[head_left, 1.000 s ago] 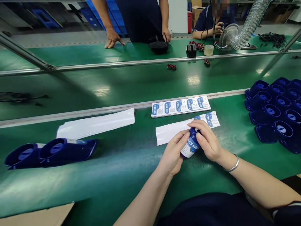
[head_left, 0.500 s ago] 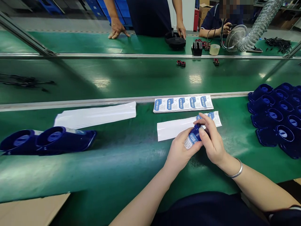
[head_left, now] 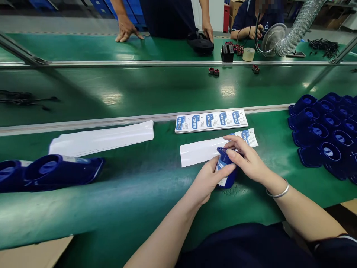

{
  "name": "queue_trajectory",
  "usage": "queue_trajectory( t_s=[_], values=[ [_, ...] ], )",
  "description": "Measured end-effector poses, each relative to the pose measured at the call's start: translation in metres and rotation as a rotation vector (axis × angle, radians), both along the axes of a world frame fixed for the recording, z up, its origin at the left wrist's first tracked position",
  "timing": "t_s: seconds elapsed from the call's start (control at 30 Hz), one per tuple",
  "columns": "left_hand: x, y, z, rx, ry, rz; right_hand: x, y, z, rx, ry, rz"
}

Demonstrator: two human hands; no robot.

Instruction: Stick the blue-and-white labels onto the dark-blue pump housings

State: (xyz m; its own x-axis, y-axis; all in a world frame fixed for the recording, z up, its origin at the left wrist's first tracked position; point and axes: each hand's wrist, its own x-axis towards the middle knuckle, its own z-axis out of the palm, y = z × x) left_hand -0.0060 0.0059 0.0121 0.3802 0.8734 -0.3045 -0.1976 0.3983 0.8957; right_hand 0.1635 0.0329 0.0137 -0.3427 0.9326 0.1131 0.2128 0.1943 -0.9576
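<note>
Between both hands I hold a dark blue plastic housing (head_left: 230, 181) with a blue-and-white label on its side. My left hand (head_left: 205, 178) is closed round the labelled side, thumb lying across it. My right hand (head_left: 245, 158) grips the upper rim with thumb and fingers. Just behind the hands lies a label strip (head_left: 198, 152), mostly bare white backing, with printed labels at its right end. A stack of printed label sheets (head_left: 210, 122) lies farther back. To the left are blank white backing strips (head_left: 103, 138) and labelled blue housings (head_left: 63, 169).
Several blue housings (head_left: 318, 130) stand grouped at the right. A metal rail (head_left: 167, 64) crosses between benches. Beyond it, two people work near a tape roll (head_left: 248, 54), black block (head_left: 227, 53) and flexible metal duct (head_left: 299, 28). Cardboard (head_left: 36, 253) sits at the lower left.
The housing in my hands has turned and lowered, so more of its blue body shows below the label. My view has shifted slightly. Both hands keep their hold.
</note>
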Motion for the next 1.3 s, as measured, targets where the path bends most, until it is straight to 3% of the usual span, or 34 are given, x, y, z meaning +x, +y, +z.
queue_trajectory(
  t_s=[0.07,0.2,0.37,0.47,0.57,0.73,0.87,1.03,1.17,1.23,1.3],
  values=[
    [-0.001,0.000,-0.001,-0.123,-0.124,0.036,0.000,0.002,0.000,-0.039,0.029,-0.028],
    [-0.001,0.002,0.000,-0.395,-0.156,0.144,0.000,0.004,0.001,-0.104,0.129,-0.128],
    [0.004,0.001,0.004,-0.483,-0.205,0.201,-0.003,0.004,-0.001,-0.074,0.208,-0.164],
    [0.008,-0.003,0.001,-0.428,-0.175,0.285,-0.006,0.002,-0.003,-0.060,0.224,-0.157],
    [0.011,-0.007,-0.005,-0.236,-0.133,0.316,-0.009,0.001,-0.005,-0.075,0.237,-0.167],
    [0.005,-0.010,-0.013,0.162,0.123,0.158,-0.010,0.002,-0.006,-0.115,0.260,-0.183],
    [-0.002,-0.005,-0.014,0.320,0.252,0.009,-0.011,0.001,-0.005,-0.135,0.269,-0.182],
    [-0.001,-0.004,-0.009,0.344,0.353,-0.021,-0.011,0.000,-0.005,-0.114,0.234,-0.180],
    [0.003,-0.007,-0.003,0.254,0.473,0.015,-0.010,-0.001,-0.005,-0.080,0.184,-0.150],
    [0.003,-0.007,-0.001,0.201,0.404,0.026,-0.009,-0.001,-0.004,-0.080,0.194,-0.139],
    [0.003,-0.007,0.000,0.136,0.210,0.061,-0.009,-0.001,-0.003,-0.088,0.222,-0.125]
  ],
)
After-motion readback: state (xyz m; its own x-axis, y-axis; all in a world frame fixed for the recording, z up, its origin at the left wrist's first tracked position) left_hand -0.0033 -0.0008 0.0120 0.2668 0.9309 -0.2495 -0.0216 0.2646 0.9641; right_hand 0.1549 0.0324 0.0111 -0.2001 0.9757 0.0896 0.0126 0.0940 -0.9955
